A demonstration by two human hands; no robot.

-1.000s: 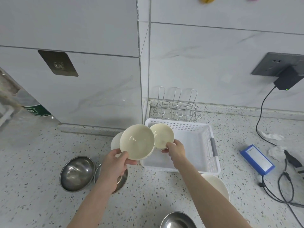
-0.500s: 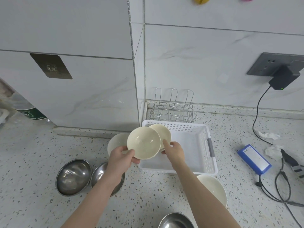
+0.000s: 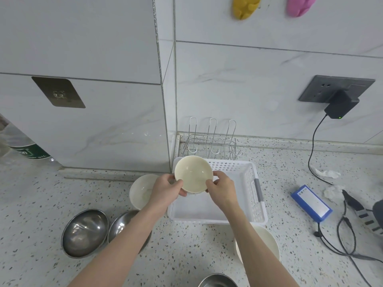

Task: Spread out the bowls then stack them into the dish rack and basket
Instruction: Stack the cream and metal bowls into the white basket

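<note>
2 steel bowls [image 3: 85, 233] sitting on counter at left; left hand [image 3: 165, 191] and right hand [image 3: 222, 191] both gripping rim of cream bowl [image 3: 193, 176], fingers curled, over white basket [image 3: 251, 195]; wire dish rack [image 3: 211, 141] standing behind.

Both hands, left hand [image 3: 165, 191] and right hand [image 3: 222, 190], hold a cream bowl [image 3: 193, 174] above the white basket [image 3: 251, 184].
</note>
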